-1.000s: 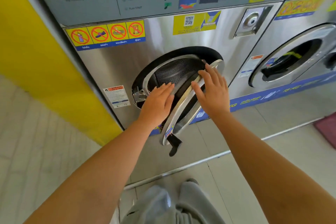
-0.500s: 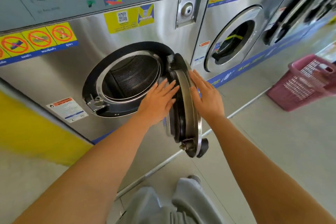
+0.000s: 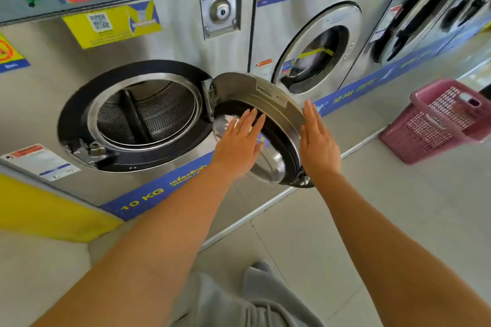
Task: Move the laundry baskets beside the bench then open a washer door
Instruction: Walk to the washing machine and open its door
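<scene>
Item: washer door (image 3: 268, 103), round, steel-rimmed, with a domed glass centre and a dark seal; hinged at the right edge of the drum opening (image 3: 144, 111); stands swung out to the right of the opening, inner face toward the viewer, well clear of the latch side.

Item: left hand (image 3: 237, 141); flat, fingers straight and together, gripping nothing; lies over the inner face of the door at the glass bowl; contact looks likely but cannot be told for certain.

Item: right hand (image 3: 318, 141); likewise flat and spread, holding nothing; set against the outer rim of the door on its right, near side.

Item: pink laundry basket (image 3: 441, 119); on the floor at far right, well apart from the door; only one in view; no bench in view.

Item: neighbouring washer (image 3: 316, 50); just right of the open door, its own door shut.

Handling, by judgement: the door is probably rigid and fairly heavy, moving only about its hinge; polished steel and glass likely slippery under a flat palm; the metal rim, away from the hinge, looks the soundest hold and gives the most leverage; the glass bowl is best pushed gently; a free swing might knock the neighbouring machine.

Status, by judgement: door-opening step all but complete.
</scene>
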Demonstrator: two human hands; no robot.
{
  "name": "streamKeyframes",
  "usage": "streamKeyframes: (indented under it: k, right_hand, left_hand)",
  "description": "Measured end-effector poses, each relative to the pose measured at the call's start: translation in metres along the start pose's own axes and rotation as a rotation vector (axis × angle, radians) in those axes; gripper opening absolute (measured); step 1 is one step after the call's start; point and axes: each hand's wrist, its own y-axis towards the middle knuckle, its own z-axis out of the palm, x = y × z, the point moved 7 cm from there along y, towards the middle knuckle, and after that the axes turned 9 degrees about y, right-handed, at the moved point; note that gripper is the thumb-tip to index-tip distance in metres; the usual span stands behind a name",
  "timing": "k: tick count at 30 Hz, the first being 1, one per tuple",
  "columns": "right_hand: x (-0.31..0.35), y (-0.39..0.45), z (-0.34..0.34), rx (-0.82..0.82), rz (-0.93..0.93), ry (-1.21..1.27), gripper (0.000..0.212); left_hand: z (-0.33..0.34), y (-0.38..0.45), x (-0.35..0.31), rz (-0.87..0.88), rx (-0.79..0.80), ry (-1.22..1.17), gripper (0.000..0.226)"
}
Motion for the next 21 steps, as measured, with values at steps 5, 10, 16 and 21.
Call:
streamKeyframes:
  k: [5,10,16,21]
  right_hand:
    - [-0.019,0.026,0.001,0.023,-0.070,0.031,0.067]
    - [-0.026,0.036,0.001,0.018,-0.151,0.042,0.069]
    - [-0.025,0.035,-0.001,0.056,-0.209,0.010,0.069]
    - [-0.019,0.033,-0.011,0.044,-0.239,-0.104,0.063]
  left_hand:
    - [0.007,0.022,-0.018,-0.081,0.025,0.032,0.069]
    - [0.007,0.027,-0.025,-0.138,0.059,0.061,0.070]
    - [-0.021,0.026,-0.025,-0.151,0.058,0.110,0.063]
    - [-0.041,-0.001,-0.013,-0.273,0.032,0.104,0.062]
